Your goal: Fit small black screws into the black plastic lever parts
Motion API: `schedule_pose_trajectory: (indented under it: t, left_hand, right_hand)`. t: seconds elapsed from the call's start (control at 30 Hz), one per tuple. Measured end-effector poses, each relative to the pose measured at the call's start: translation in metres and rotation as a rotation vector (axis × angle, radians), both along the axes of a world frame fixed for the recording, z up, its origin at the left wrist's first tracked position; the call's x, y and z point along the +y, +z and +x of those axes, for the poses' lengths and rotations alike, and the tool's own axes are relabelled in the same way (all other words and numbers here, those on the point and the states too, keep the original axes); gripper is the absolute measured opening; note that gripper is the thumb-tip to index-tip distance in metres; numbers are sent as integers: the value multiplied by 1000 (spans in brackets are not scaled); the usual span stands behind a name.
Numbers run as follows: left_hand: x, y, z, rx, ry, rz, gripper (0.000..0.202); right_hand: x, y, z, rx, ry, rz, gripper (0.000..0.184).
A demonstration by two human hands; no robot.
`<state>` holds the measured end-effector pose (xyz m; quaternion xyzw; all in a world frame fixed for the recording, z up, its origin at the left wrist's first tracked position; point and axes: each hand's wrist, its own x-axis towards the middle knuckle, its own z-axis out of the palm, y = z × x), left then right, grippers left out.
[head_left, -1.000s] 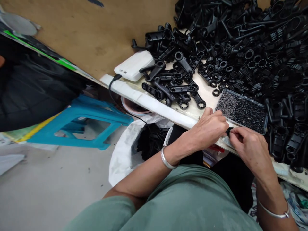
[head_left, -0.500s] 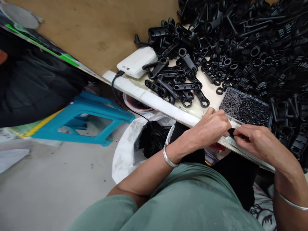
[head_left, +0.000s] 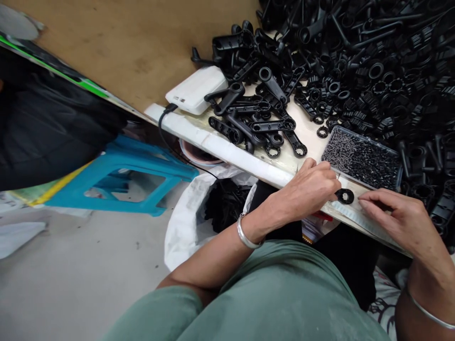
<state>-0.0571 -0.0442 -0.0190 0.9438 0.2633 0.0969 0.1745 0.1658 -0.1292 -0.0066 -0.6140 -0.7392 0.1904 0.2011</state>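
My left hand is closed at the front edge of the table, its fingers curled over a black plastic part. The ring-shaped end of that black part sticks out to the right of the fingers; the rest is hidden under the hand. Just right of the ring, my right hand hovers with thumb and fingers slightly parted, and nothing shows between them. Behind both hands lies a clear plastic tray full of small dark screws or pins.
Black plastic arms lie loose behind the left hand. A large heap of black parts fills the back right. Near the edge sits a white power bank with a cable. Below are a white sack and a blue stool.
My right hand has let go of the black part's end and drawn back to the right, uncovering the ring. The left hand stays nearly in place. The view has shifted slightly.
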Motion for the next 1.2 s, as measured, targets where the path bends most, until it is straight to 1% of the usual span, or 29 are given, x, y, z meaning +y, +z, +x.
schedule_pose_trajectory:
  t: [0.2, 0.3, 0.37, 0.47, 0.53, 0.63, 0.77, 0.87, 0.93, 1.07, 1.2]
  left_hand:
    - [0, 2, 0, 13, 7, -22, 12]
    - [0, 3, -1, 0, 1, -12, 11]
    - [0, 4, -1, 2, -6, -10, 11]
    - [0, 2, 0, 6, -7, -10, 12]
    - [0, 0, 1, 1, 3, -11, 11]
    - [-1, -1, 2, -7, 16, -15, 9]
    - [-2, -1, 1, 0, 4, -17, 10]
    - [-2, -2, 0, -3, -4, -13, 11]
    - [-2, -2, 0, -11, -7, -12, 12]
    - [-2, -3, 0, -18, -2, -26, 14]
    - [-3, -1, -2, 0, -8, -20, 14]
  right_hand:
    - [-5, -13, -2, 10, -83, 64, 21]
    - [-7, -17, -1, 32, -105, 76, 20]
    - [-8, -17, -3, 48, -100, 84, 21]
    - [-12, -15, -13, 61, -54, 112, 19]
    - [-14, -15, -22, 36, -43, 144, 17]
    - [-16, -17, -35, -56, -60, 178, 18]
    - [-16, -23, -43, -153, -82, 203, 21]
    - [-14, -26, -45, -202, -123, 197, 21]
    - [-11, -26, -45, -214, -119, 190, 20]
    - [-6, -24, -40, -163, -39, 167, 18]
    - [-6, -21, -35, -76, -36, 100, 16]
